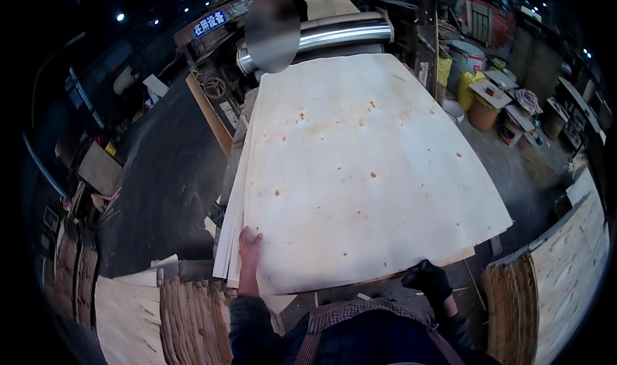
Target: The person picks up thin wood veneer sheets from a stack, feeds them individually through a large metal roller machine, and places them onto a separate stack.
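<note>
The bare left hand (249, 246) reaches forward from a dark sleeve and lies flat, fingers together, on the near left corner of the top sheet (360, 172) of pale wood, which rests on a stack of like sheets. That sheet runs lengthwise away from the person toward the shiny metal roller (334, 36) at its far end, its near edge broader than the far one. At the sheet's near right corner the right hand (429, 280), in a dark glove, curls its fingers around the edge of the sheet.
</note>
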A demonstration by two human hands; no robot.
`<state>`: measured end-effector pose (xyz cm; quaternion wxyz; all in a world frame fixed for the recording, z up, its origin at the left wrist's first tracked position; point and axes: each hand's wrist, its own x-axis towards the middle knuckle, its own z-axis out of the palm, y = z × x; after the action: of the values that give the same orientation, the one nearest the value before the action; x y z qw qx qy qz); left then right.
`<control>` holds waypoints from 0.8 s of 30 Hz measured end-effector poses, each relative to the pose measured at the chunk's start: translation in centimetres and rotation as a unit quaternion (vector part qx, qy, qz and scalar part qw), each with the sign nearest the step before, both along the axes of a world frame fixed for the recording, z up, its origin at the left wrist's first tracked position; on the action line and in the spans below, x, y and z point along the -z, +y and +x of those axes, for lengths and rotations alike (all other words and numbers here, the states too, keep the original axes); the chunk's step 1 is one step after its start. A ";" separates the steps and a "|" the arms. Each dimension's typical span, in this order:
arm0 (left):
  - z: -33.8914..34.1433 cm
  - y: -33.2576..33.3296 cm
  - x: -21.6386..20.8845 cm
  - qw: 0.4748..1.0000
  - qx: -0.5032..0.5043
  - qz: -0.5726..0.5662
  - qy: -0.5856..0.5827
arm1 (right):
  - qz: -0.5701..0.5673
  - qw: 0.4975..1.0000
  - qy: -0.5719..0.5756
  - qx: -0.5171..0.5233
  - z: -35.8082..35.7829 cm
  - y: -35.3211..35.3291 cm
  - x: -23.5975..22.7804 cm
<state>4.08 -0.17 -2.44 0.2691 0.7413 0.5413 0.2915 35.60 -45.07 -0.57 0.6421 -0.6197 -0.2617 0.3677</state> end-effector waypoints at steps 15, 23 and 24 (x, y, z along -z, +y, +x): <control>-0.7 -0.7 -14.1 0.846 0.185 -0.287 -0.409 | -0.008 0.922 0.383 0.054 -3.8 2.2 -3.9; -3.4 -3.1 -16.4 0.817 0.139 -0.275 -0.488 | -0.031 0.979 0.200 0.031 -5.4 2.3 -3.4; -4.1 -3.0 -16.2 0.820 0.144 -0.271 -0.482 | -0.062 0.986 0.150 0.032 -5.6 2.8 -3.3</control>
<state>0.01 -3.22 13.76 0.7249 0.4723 0.2869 0.4113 30.01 -42.31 2.77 0.6457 -0.6045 -0.1186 0.4512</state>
